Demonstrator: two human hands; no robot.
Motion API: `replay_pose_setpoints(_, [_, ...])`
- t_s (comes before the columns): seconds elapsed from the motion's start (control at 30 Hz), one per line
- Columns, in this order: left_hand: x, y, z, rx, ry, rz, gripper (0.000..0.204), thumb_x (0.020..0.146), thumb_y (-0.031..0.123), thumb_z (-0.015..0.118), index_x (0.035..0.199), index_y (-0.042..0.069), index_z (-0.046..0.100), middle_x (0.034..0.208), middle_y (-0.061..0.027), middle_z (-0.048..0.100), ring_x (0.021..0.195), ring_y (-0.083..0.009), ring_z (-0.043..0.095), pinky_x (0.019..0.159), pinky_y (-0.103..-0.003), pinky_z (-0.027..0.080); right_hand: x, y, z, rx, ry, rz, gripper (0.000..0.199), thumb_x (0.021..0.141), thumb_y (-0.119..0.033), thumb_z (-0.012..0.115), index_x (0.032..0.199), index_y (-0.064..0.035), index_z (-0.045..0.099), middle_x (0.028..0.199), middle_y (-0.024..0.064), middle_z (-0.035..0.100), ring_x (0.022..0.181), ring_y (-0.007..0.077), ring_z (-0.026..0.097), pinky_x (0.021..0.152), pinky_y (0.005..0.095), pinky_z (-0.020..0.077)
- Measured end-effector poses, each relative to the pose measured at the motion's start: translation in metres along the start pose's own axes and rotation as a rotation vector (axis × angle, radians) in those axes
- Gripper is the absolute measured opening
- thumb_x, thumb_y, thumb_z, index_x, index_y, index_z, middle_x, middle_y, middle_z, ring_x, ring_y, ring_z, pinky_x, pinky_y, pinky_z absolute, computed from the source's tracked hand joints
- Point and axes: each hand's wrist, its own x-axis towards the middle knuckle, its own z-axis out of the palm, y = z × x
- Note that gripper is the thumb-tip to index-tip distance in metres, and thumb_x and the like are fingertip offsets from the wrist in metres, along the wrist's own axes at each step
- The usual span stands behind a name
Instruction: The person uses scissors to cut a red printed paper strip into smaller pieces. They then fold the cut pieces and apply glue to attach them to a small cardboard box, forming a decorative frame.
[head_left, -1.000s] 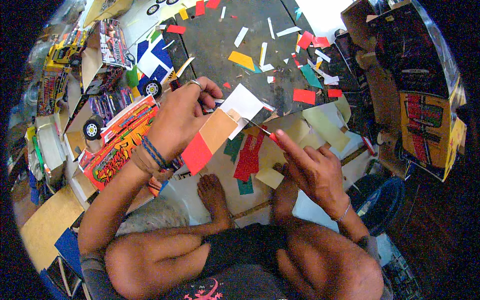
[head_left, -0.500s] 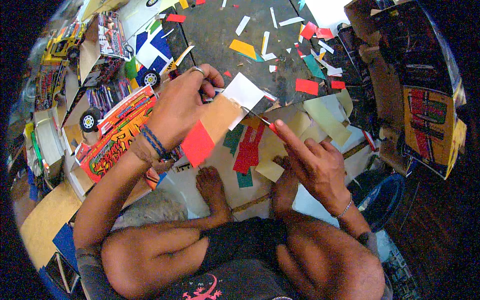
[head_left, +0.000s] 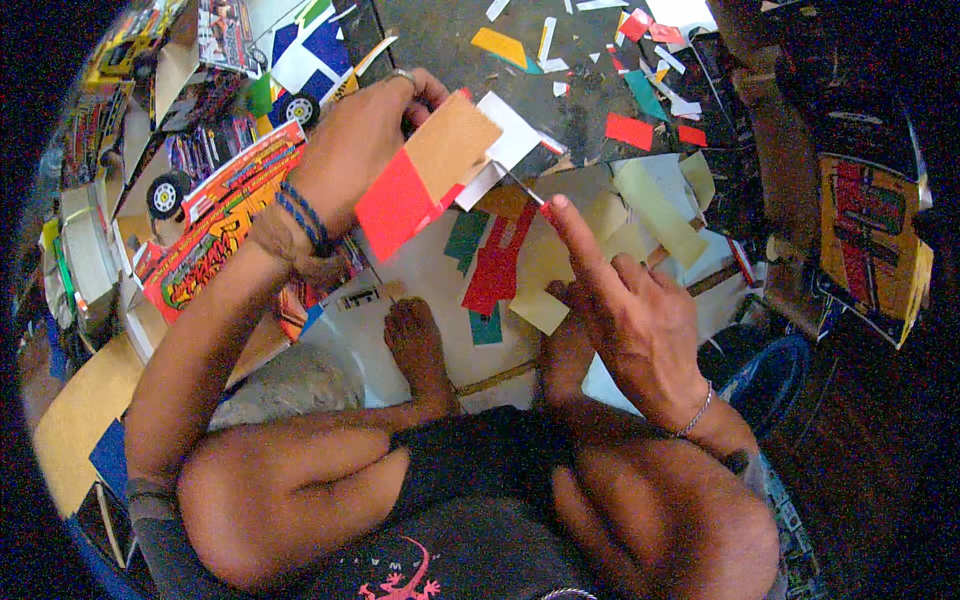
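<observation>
My left hand (head_left: pixel 375 130) is closed on a tan-and-red card (head_left: pixel 455 145), tilted above the table's near edge. A white piece of paper (head_left: pixel 508 135) sticks out from behind it, and a smaller white flap shows below. In my right hand (head_left: pixel 630 300) is a slim metal-bladed tool (head_left: pixel 522 186) with red at its handle end. Its tip meets the white flap beside the card. My right index finger lies stretched along the tool, the other fingers curled under. Whether it is scissors or a knife I cannot tell.
Coloured paper scraps (head_left: pixel 630 130) lie on the dark table (head_left: pixel 430 45). Printed model trucks and boxes (head_left: pixel 215 215) crowd the left. Red strips (head_left: pixel 500 260), green pieces and pale paper lie on the floor by my feet. On the right stand an orange-and-black box (head_left: pixel 870 240) and a dark blue tub (head_left: pixel 770 385).
The whole view has shifted, so most things sit higher in the picture. My left hand has lifted and tilted the card slightly, and the tool's tip stays at the white flap.
</observation>
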Motion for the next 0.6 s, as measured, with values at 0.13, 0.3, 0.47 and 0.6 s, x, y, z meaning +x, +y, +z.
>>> replay_pose_setpoints(0.13, [0.0041, -0.0072, 0.0031, 0.037, -0.005, 0.024, 0.056, 0.074, 0.045, 0.081, 0.105, 0.001, 0.065, 0.092, -0.0164, 0.071, 0.086, -0.0291, 0.071, 0.076, -0.037, 0.056, -0.0009, -0.0039, -0.0043, 0.009, -0.036, 0.034, 0.078, 0.082, -0.03, 0.074, 0.152, -0.0302, 0.039, 0.064, 0.0021, 0.047, 0.052, 0.021, 0.054, 0.049, 0.0374, 0.0471])
replay_pose_setpoints(0.3, [0.0071, -0.011, 0.0022, 0.135, -0.026, 0.052, 0.063, 0.073, 0.054, 0.081, 0.105, 0.003, 0.066, 0.088, -0.0164, 0.072, 0.082, -0.0316, 0.071, 0.074, -0.038, 0.056, -0.0008, -0.0022, -0.0077, 0.054, -0.042, 0.017, 0.08, 0.082, -0.027, 0.074, 0.153, -0.0293, 0.036, 0.064, 0.003, 0.05, 0.052, 0.0218, 0.056, 0.049, 0.0381, 0.0466])
replay_pose_setpoints(0.47, [0.0071, -0.0099, 0.0025, 0.145, -0.022, 0.032, 0.062, 0.074, 0.054, 0.081, 0.105, 0.003, 0.066, 0.09, -0.0173, 0.072, 0.084, -0.0327, 0.071, 0.076, -0.039, 0.056, -0.0026, -0.0028, -0.009, 0.06, -0.06, 0.034, 0.078, 0.083, -0.024, 0.073, 0.152, -0.0286, 0.037, 0.064, 0.0035, 0.052, 0.053, 0.0223, 0.057, 0.049, 0.0386, 0.047])
replay_pose_setpoints(0.6, [0.0086, -0.0105, 0.0031, 0.212, -0.039, 0.061, 0.064, 0.074, 0.055, 0.081, 0.106, 0.002, 0.066, 0.09, -0.0184, 0.072, 0.086, -0.034, 0.071, 0.077, -0.04, 0.056, -0.0047, -0.0028, -0.0094, 0.097, -0.045, 0.037, 0.075, 0.084, -0.015, 0.07, 0.151, -0.0279, 0.039, 0.065, 0.0043, 0.054, 0.054, 0.0231, 0.058, 0.05, 0.039, 0.0479])
